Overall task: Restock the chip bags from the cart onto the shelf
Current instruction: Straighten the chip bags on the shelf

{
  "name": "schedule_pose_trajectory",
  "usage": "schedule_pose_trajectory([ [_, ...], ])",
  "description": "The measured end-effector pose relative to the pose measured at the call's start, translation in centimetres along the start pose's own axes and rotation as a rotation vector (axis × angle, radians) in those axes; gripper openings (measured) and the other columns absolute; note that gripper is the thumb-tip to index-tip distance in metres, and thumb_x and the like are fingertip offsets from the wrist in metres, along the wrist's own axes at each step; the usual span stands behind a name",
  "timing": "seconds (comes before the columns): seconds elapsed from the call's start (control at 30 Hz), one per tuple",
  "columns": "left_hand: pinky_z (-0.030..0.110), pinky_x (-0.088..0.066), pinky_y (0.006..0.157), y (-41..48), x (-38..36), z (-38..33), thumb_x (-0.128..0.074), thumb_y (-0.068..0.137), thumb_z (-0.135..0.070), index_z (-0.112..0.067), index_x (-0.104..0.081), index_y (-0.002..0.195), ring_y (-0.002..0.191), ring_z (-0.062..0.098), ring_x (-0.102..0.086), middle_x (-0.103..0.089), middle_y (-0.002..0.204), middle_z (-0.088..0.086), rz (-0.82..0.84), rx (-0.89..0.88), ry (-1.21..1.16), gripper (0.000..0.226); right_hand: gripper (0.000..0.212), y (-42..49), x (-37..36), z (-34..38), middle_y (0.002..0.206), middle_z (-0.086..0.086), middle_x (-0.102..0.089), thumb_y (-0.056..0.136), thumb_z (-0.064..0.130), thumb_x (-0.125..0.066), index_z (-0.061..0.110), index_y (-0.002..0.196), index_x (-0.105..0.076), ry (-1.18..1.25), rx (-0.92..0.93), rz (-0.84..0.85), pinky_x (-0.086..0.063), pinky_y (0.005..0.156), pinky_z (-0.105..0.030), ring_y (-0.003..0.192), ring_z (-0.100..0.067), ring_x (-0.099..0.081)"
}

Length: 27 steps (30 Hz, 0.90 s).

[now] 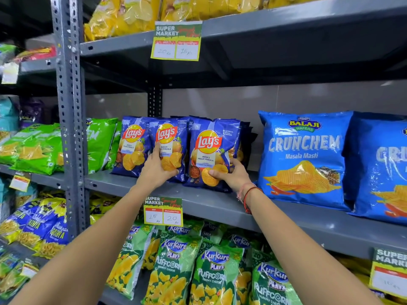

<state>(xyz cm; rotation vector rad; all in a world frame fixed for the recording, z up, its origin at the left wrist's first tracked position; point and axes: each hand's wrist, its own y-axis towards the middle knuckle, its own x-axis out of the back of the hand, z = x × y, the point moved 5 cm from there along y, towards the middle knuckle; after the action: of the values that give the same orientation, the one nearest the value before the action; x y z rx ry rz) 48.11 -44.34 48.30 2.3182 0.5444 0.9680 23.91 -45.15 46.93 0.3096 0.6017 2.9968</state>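
1. Both arms are up at the grey metal shelf, a bare steel deck on a perforated upright post.
2. The left hand is curled around the lower edge of the middle Lay's bag, thumb on its face, the bag upright on the deck.
3. The right hand, red thread at the wrist, grips the bottom corner of the right Lay's bag, thumb pressed on the front.
4. Just left of the left hand stands a third Lay's bag; beyond it lie green bags.
5. Right of the right hand, a big blue Crunchem bag leans back.
6. Below the wrists a price tag hangs on the shelf lip, Kurkure bags underneath.
7. Overhead, yellow bags.
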Motion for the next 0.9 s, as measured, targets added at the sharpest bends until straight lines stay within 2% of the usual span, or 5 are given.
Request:
schedule_pose_trajectory([
  [0.1,0.052,-0.037,0.105,0.4,0.4,0.1,-0.081,0.064,-0.029,-0.014,-0.012,0.145,0.128,0.035,-0.04,-0.041,0.142,0.018,0.026,-0.029,-0.014,0.108,0.088,0.1,0.1,-0.3,0.134,-0.016,-0.056,0.06,0.024,-0.087,0.011,0.135,-0.043,0.026,-0.032,-0.006,-0.042,0.106,-0.049,0.125,-0.033,-0.051],
  [0.3,0.051,-0.033,0.109,0.1,0.6,0.5,-0.081,0.066,-0.03,-0.017,-0.01,0.147,0.138,0.032,-0.029,-0.034,0.149,0.016,0.064,-0.101,-0.011,0.108,0.064,0.0,-0.3,0.2,0.115,-0.004,-0.061,0.064,0.03,-0.085,0.018,0.116,-0.051,-0.043,-0.026,-0.023,-0.044,0.102,-0.038,0.117,-0.026,-0.054],
  [0.5,0.051,-0.023,0.114,-0.7,0.3,0.9,-0.078,0.07,-0.035,-0.021,-0.001,0.147,0.142,0.033,-0.015,-0.021,0.154,0.014,0.12,-0.133,0.03,0.11,0.063,-0.5,-0.4,0.2,0.125,-0.009,-0.063,0.064,0.034,-0.084,0.017,0.115,-0.051,-0.045,-0.062,0.019,-0.045,0.104,-0.043,0.115,-0.026,-0.059],
  [0.73,0.058,-0.032,0.106,-2.2,1.4,-1.3,-0.071,0.076,-0.036,-0.016,-0.02,0.143,0.135,0.034,-0.027,-0.023,0.15,0.017,-0.152,-0.098,-0.027,0.087,0.086,-2.8,1.2,1.6,0.13,-0.012,-0.054,0.067,0.043,-0.079,0.01,0.136,-0.038,-0.22,0.026,-0.053,-0.042,0.104,-0.038,0.121,-0.027,-0.051],
  [0.9,0.049,-0.036,0.104,-3.2,1.6,-7.6,-0.062,0.084,-0.033,-0.013,-0.031,0.137,0.13,0.031,-0.034,-0.034,0.142,0.016,-0.359,-0.262,-0.145,0.065,0.056,-6.4,6.0,5.2,0.115,-0.006,-0.058,0.075,0.034,-0.075,0.012,0.121,-0.052,-0.245,0.343,-0.307,-0.047,0.093,-0.032,0.099,-0.014,-0.053],
])
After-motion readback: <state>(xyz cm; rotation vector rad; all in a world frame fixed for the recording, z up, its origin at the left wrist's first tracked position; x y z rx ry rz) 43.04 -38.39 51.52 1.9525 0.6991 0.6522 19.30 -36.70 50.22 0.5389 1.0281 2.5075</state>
